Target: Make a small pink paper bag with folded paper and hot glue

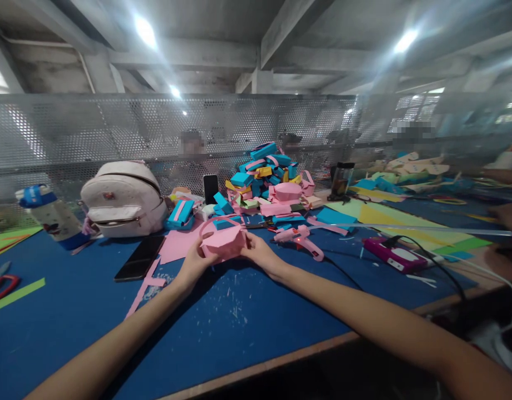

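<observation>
- We see the pink paper box [226, 240] over the worktop [281, 314], before the piled paper boxes [262, 180].
- Our left grip [196, 259] and right grip [261, 254] are closed around its opposite sides; light, even pressure should spare the walls.
- Right of these lies the glue gun [301, 239]; we should keep clear of its nozzle.

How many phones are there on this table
2: a flat phone to the left of the left hand, and an upright phone beyond the pink paper item, left of the colored pile. Others may be hidden.
</observation>
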### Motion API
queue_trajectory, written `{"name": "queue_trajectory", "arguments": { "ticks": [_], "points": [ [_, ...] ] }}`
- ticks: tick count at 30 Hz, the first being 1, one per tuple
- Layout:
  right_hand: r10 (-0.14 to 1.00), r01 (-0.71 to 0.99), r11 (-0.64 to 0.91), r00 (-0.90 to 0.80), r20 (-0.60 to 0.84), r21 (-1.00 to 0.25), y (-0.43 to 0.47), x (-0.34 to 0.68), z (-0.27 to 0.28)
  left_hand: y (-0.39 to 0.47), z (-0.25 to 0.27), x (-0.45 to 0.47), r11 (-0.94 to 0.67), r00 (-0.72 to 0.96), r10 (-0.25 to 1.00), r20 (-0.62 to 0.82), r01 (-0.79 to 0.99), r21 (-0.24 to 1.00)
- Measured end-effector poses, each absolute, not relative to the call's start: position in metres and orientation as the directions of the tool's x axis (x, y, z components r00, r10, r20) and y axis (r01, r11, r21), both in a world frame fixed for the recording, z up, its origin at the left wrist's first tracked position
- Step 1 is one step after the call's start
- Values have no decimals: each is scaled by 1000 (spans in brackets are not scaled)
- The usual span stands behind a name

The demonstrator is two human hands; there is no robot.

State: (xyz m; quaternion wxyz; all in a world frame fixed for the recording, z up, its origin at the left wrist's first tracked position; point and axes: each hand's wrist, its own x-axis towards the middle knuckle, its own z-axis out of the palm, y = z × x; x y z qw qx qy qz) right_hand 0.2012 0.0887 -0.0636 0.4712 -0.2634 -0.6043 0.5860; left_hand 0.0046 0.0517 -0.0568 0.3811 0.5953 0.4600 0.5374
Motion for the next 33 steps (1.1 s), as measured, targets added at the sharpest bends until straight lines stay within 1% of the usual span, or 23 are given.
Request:
{"name": "queue_trajectory", "arguments": {
  "ticks": [5,9,14,17,22,27,33],
  "points": [
    [880,-166,219,-392,268,-961,84,197,-65,51,-61,9,-327,0,942,335,215,920],
    [879,-165,246,-378,291,-955,84,194,-66,50,-61,11,-359,-5,929,371,237,903],
    [878,-190,239,-376,295,-952,89,197,-70,50,-57,10,-336,-35,935,352,225,915],
    [881,-229,210,-376,286,-950,90,199,-70,50,-56,8,-297,-55,948,312,193,935],
    [891,-301,117,-388,234,-946,91,199,-68,54,-55,1,-216,-72,972,226,118,969],
    [889,-360,40,-413,197,-932,88,200,-64,59,-56,-4,-175,-99,979,179,40,984],
    [898,-407,-4,-403,175,-913,87,201,-62,55,-51,-4,-149,-94,985,146,-27,988]
  ]
}}
